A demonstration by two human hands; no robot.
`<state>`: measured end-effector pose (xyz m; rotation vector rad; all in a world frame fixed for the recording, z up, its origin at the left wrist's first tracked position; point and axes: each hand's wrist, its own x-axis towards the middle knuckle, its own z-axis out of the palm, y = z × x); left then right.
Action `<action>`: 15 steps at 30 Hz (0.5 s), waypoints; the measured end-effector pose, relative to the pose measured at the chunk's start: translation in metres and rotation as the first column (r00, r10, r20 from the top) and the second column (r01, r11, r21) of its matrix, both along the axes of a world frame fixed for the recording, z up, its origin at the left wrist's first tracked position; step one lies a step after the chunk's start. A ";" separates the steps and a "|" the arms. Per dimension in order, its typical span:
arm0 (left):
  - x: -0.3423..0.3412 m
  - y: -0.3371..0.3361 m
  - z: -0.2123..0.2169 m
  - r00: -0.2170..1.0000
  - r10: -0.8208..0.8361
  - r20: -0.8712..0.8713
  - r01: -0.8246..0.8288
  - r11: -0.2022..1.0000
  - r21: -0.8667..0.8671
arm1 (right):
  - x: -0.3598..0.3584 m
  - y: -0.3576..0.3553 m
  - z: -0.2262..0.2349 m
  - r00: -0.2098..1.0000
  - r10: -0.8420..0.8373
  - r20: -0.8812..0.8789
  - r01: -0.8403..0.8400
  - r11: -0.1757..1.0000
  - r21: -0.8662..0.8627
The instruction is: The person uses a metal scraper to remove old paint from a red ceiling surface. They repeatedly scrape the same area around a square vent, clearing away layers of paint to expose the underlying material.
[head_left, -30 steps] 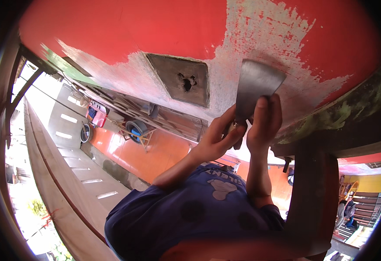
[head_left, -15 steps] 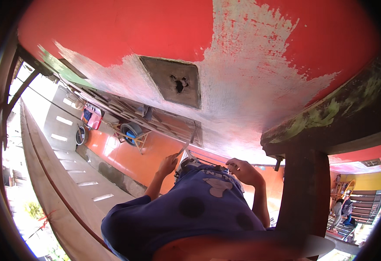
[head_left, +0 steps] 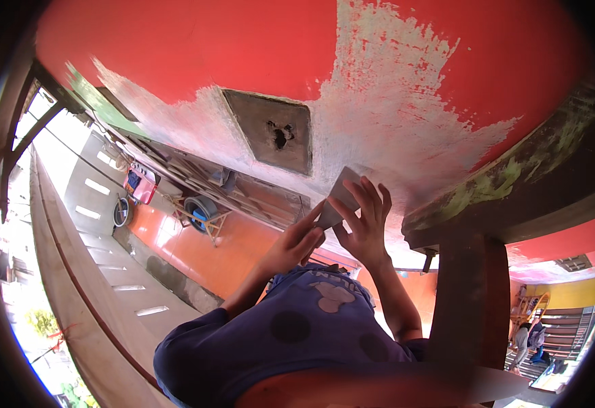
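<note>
My left hand (head_left: 291,250) grips the lower left side of a flat grey rectangular scraper blade (head_left: 342,192); any handle is hidden in the hand. My right hand (head_left: 367,231) is on the same blade from the right, its fingers lying over the face and the thumb near the lower edge. The blade tilts in front of the wall (head_left: 386,102), which is red with a broad, ragged whitish patch. A dark grey square recess (head_left: 263,132) with a broken hole sits in the wall just above and left of my hands.
A dark post and beam (head_left: 471,292) stand close by my right arm. At left runs a long wooden board (head_left: 73,272). Beyond are a tub on a wooden stand (head_left: 202,211) and an orange surface (head_left: 240,255). A person (head_left: 522,347) is far off at right.
Both hands have risen and come together. The scraper blade, edge-on in my left hand before, now turns its broad face into view, and my right hand has come onto it.
</note>
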<state>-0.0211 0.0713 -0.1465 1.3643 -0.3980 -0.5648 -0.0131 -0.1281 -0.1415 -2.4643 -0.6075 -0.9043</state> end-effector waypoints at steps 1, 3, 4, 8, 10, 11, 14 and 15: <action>0.002 -0.004 0.012 0.999 -0.017 0.047 0.018 1.000 -0.013 | 0.008 0.003 0.004 0.992 -0.004 0.123 0.002 1.000 0.022; 0.004 -0.011 0.034 0.976 0.017 0.215 -0.033 0.997 0.070 | 0.027 0.010 0.013 0.936 -0.026 0.352 -0.009 0.995 0.096; 0.005 -0.015 0.043 0.945 0.031 0.324 -0.070 0.992 0.109 | 0.040 0.014 0.018 0.852 -0.120 0.509 0.077 0.991 0.106; 0.008 -0.021 0.070 0.910 0.128 0.396 -0.104 0.991 -0.081 | 0.074 0.028 0.045 0.707 -0.178 0.685 0.029 0.974 0.224; 0.012 -0.017 0.081 0.904 0.184 0.387 -0.174 0.983 -0.061 | 0.085 0.036 0.060 0.690 -0.144 0.709 -0.015 0.977 0.213; 0.015 -0.014 0.085 0.871 0.196 0.449 -0.207 0.978 -0.027 | 0.089 0.039 0.067 0.686 -0.123 0.718 -0.043 0.977 0.208; 0.022 -0.007 0.093 0.926 0.190 0.325 -0.165 0.981 -0.101 | 0.099 0.045 0.080 0.652 -0.121 0.748 -0.065 0.975 0.214; 0.022 -0.007 0.093 0.902 0.184 0.390 -0.182 0.982 -0.041 | 0.102 0.047 0.083 0.630 -0.132 0.765 -0.083 0.968 0.236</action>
